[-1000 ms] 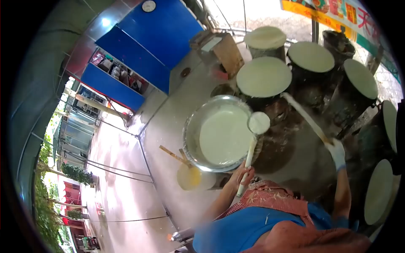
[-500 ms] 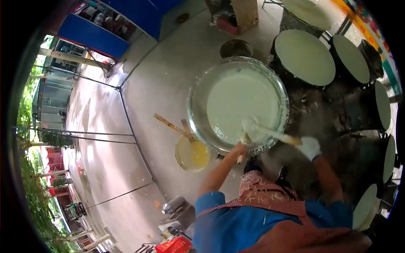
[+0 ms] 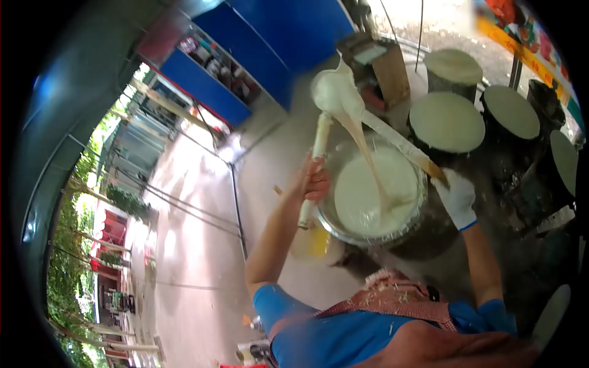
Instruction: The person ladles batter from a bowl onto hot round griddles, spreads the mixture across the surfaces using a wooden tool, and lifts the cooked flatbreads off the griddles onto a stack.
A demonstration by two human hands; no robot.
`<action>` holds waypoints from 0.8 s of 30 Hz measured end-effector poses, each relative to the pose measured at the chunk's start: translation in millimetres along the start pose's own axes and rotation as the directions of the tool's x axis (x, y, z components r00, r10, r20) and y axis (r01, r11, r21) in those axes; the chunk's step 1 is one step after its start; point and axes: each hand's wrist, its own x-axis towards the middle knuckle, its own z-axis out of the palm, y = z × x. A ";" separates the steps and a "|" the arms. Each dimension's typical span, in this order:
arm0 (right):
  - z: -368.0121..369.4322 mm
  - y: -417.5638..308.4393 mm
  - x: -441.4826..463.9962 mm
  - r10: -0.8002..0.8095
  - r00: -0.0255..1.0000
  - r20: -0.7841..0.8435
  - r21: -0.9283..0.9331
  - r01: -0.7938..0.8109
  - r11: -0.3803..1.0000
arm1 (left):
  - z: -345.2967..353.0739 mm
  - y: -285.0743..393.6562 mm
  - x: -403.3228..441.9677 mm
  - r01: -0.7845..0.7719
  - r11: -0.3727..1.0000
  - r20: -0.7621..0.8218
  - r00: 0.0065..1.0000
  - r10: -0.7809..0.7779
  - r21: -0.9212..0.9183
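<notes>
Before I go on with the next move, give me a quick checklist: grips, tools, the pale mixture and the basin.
1. Left hand closed on the handle of the ladle: ok.
2. Right hand, gloved, closed on the wooden end of the stick: ok.
3. Mixture clear of the tools: not ok, a thick strand hangs from them into the basin.
4. Strand landing inside the basin: ok, it meets the mixture within the rim.
5. Ladle and stick apart: cannot tell, mixture coats the spot where they come together.
6. Basin firmly seated: cannot tell, its underside is hidden.
</notes>
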 end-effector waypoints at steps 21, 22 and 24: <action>-62.0 -47.6 -205.8 0.777 0.561 0.286 0.347 -0.816 0.462 | -38.1 -104.5 113.6 0.335 0.835 0.457 0.717 -0.527 0.437; -67.3 -52.3 -230.3 0.818 0.493 0.295 0.247 -0.867 0.433 | -35.2 -130.3 130.7 0.415 0.770 0.510 0.581 -0.634 0.484; -86.8 -71.8 -287.6 0.892 0.362 0.273 0.084 -0.932 0.352 | -4.4 -175.2 152.2 0.919 0.271 0.677 0.006 -0.736 0.287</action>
